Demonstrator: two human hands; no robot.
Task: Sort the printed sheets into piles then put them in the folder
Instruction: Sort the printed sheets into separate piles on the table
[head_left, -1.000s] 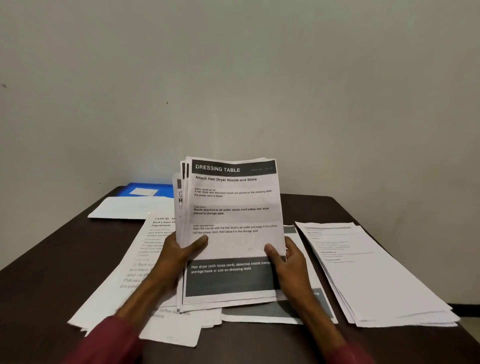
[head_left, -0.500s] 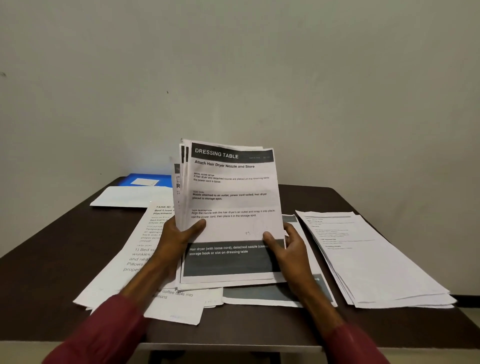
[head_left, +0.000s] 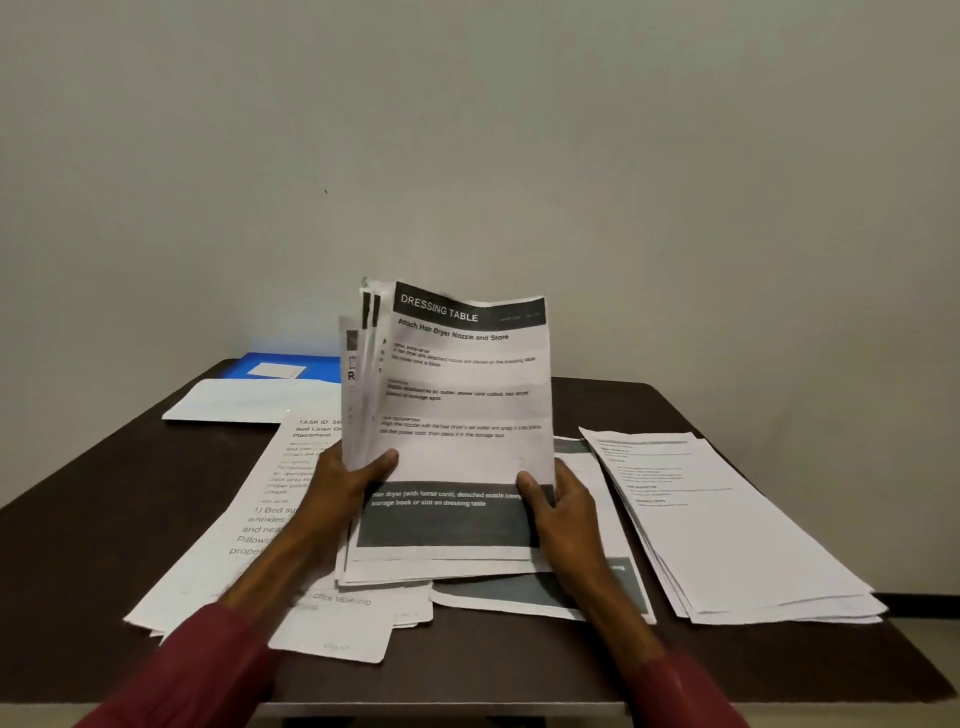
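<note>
Left hand (head_left: 345, 488) and right hand (head_left: 563, 506) each grip the sheaf (head_left: 467, 405) at its lower sides, thumbs in front. Sheaf upright, fanned at left, above counter (head_left: 78, 545). Left pile (head_left: 244, 519) and right pile (head_left: 727, 519) flank it. Folder (head_left: 270, 361) far left, apparently closed.

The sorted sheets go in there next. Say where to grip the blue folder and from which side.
Its left edge, coming from the left. The blue folder lies flat at the far left corner of the table; a white sheet overlaps its near edge and the held stack hides its right part, so that side looks free.
</note>
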